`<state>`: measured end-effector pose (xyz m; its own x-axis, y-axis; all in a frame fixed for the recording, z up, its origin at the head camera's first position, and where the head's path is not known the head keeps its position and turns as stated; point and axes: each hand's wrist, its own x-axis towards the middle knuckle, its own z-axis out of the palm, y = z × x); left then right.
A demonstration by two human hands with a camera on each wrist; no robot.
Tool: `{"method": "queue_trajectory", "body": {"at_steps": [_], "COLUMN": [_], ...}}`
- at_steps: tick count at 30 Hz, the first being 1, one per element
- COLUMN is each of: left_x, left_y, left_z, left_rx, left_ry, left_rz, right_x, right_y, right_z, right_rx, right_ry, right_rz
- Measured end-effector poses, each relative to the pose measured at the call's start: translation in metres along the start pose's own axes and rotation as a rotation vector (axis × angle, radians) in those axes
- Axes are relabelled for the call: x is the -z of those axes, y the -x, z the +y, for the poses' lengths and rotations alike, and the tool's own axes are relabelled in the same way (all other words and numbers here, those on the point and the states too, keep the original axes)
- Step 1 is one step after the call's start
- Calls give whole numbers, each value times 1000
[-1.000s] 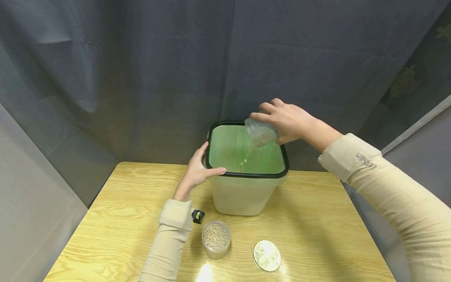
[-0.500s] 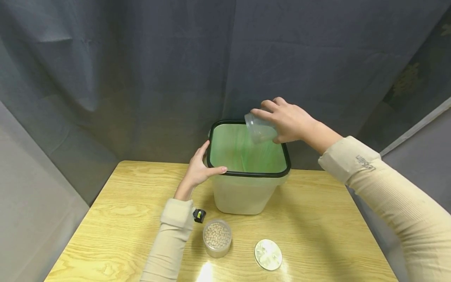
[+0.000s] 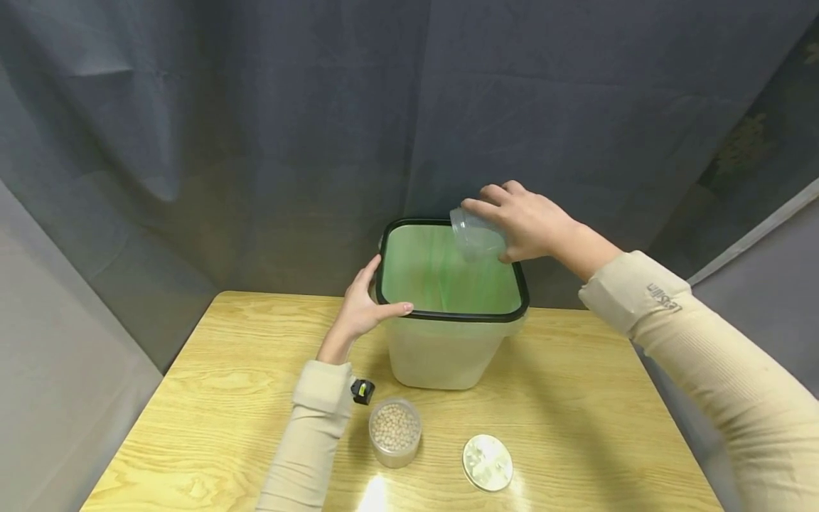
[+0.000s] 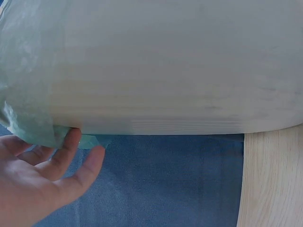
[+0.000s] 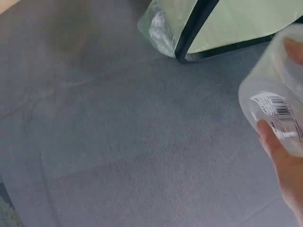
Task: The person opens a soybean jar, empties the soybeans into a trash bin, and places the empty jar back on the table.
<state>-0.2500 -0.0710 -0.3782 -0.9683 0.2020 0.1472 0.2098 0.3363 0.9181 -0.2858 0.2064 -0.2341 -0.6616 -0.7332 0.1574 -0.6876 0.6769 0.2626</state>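
Observation:
A pale trash bin (image 3: 441, 355) with a black rim stands near the table's back edge, lined with a thin green bag (image 3: 425, 259). My left hand (image 3: 358, 307) rests on its front left corner, the fingers stretched along the side and the thumb across the front rim. Above the bin's right side my right hand (image 3: 527, 224) grips a clear plastic jar (image 3: 475, 235), tipped sideways with its mouth toward the bin. A barcode label (image 5: 279, 111) shows on the jar's bottom in the right wrist view. No contents are visible in the jar. The bin's bottom is hidden.
A second clear jar (image 3: 393, 459), full of round beige beans or peas, stands on the wooden table (image 3: 230, 398) before the bin. Right of it lies a round pale lid (image 3: 488, 464). A black wrist camera (image 3: 362, 391) sits by my left sleeve. Dark curtain (image 3: 307, 142) hangs behind.
Small pale bits were falling from the tilted jar into the bin; none are seen falling now. The right hand and jar have shifted slightly right. The left hand stays put.

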Motion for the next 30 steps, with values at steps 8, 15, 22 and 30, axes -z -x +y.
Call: {"method": "queue_trajectory", "body": {"at_steps": [8,15,22,30], "left_x": [0,2,5,7], "left_y": [-1,0,-1,0], "left_z": [0,-1,-2,-4], "left_rx": [-2,1,10,16], "left_ry": [-1,-2,10,25], "left_rz": [-3,7,6,5], "right_x": [-3,-6,-14,-19], "right_y": [7,18,35,58], "right_z": [-3,-9,-18,-30], "right_rx": [-48,-87,-127,-127], "right_ry": [-96,-249,-375,-487], "right_rz": [35,155,348,521]}}
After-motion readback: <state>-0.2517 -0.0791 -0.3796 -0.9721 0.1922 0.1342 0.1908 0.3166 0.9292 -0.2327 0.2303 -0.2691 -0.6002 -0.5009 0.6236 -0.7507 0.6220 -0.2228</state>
